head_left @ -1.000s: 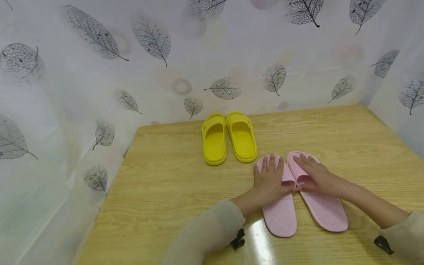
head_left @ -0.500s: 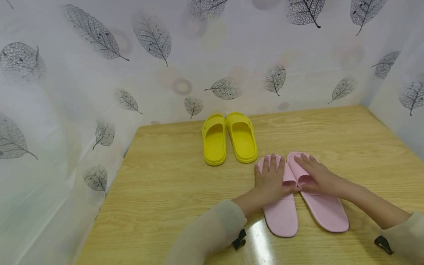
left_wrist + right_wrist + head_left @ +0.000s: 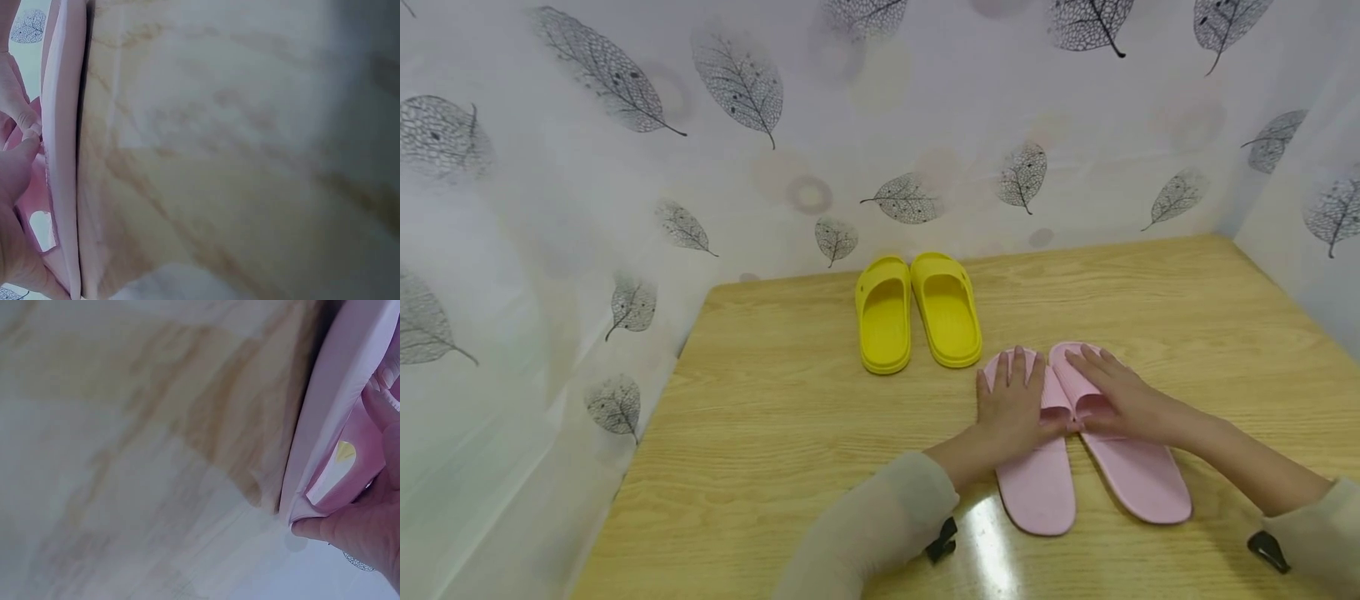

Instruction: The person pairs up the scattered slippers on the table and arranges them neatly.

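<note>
A pair of pink slippers lies at the right of the wooden table, toes touching and heels spread apart. On the left pink slipper rests my left hand, its fingers spread straight over the strap. My right hand lies across the strap of the right pink slipper, fingers extended. Both thumbs point inward and meet near the strap openings. In the left wrist view the left slipper's edge runs beside my hand. The right wrist view has the right slipper under my hand.
Two yellow slippers stand side by side near the table's back edge, left of the pink pair. The wooden table meets a leaf-patterned curtain at the back and sides.
The hands stay on the pink slippers, which have barely moved. The head view has shifted very slightly.
</note>
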Motion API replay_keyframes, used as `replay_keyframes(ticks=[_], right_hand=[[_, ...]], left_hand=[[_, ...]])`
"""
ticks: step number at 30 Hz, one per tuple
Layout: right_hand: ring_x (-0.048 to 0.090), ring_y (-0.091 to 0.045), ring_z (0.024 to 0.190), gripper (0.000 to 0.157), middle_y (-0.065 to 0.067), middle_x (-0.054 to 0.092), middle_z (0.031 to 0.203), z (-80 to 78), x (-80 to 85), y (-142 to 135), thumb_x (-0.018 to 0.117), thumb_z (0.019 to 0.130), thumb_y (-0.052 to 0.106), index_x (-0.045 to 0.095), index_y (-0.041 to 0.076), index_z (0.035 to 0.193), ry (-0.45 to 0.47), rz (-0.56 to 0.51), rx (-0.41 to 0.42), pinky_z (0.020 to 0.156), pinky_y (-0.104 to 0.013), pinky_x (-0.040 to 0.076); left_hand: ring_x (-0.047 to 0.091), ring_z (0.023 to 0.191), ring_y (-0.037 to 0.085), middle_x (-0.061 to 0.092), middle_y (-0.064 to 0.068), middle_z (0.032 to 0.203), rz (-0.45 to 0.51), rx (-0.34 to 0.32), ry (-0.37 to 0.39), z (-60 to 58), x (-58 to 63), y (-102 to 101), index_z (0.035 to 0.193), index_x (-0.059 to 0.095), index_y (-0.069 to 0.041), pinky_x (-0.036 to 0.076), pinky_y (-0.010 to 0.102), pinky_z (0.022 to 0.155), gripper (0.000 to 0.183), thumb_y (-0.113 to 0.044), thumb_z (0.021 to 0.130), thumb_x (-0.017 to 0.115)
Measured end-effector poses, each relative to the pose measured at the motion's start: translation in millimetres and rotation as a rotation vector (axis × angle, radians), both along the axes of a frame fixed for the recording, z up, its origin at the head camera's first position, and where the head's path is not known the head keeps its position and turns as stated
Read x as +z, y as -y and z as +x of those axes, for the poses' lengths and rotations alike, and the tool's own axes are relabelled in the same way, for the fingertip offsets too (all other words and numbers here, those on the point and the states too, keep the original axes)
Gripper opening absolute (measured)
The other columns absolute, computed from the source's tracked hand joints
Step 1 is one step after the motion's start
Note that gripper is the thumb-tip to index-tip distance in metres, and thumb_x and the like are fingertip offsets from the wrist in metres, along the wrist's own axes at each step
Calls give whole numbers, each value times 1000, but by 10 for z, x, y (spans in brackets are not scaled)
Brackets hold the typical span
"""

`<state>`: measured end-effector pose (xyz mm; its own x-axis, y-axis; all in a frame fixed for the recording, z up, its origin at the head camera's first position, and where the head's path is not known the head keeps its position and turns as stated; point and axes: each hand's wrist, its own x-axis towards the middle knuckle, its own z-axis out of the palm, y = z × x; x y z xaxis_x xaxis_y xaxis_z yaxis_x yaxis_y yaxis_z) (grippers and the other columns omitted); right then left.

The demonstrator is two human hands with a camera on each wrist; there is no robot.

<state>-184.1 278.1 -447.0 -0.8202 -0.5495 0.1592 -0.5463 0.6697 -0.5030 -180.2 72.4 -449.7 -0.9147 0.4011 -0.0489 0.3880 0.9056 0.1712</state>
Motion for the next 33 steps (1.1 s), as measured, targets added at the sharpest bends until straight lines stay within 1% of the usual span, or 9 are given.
replay_keyframes(ticks=[6, 10, 15, 20, 27, 33], right_hand=[[20, -68, 123, 97, -44, 22, 141, -3, 14, 6, 77, 72, 18, 20, 10, 151, 3, -5, 1, 98, -75, 16], [21, -70, 120, 95, -46, 24, 138, -8, 27, 20, 77, 71, 17, 24, 7, 149, -16, -9, 6, 94, -77, 18], [22, -72, 118, 94, -47, 25, 136, -15, 30, 23, 78, 70, 18, 26, 5, 148, -30, -2, 3, 91, -78, 20], [22, -71, 119, 96, -47, 23, 138, -31, 20, 9, 78, 71, 19, 25, 7, 149, -23, 0, -1, 92, -78, 19], [20, -71, 120, 95, -48, 22, 137, -50, 9, 3, 78, 71, 19, 26, 4, 148, -24, -21, 6, 94, -77, 17], [18, -71, 120, 95, -47, 21, 138, -56, 21, -8, 78, 72, 19, 25, 5, 149, -3, -20, -6, 94, -77, 16]], left_hand=[[8, 146, 24, 8, 7, 160, 10, -1, 15, -9, 17, -5, 154, 8, -23, 16, 55, 114, 99, -80, 79, 38], [9, 146, 24, 8, 6, 160, -1, 4, 17, -9, 29, -13, 154, 8, -23, 16, 54, 114, 99, -80, 79, 38], [8, 146, 24, 7, 6, 160, -8, 7, 22, -17, 16, -22, 154, 7, -24, 15, 54, 114, 97, -79, 80, 38], [7, 146, 24, 6, 5, 160, 13, 11, 30, -38, -1, -39, 154, 6, -25, 14, 54, 114, 96, -78, 80, 39], [8, 146, 23, 7, 5, 160, -11, 18, 23, -43, 21, -52, 154, 6, -25, 16, 54, 114, 96, -79, 80, 38], [10, 146, 23, 9, 4, 160, -21, 28, 16, -46, 40, -75, 153, 8, -26, 17, 53, 114, 95, -79, 80, 37]])
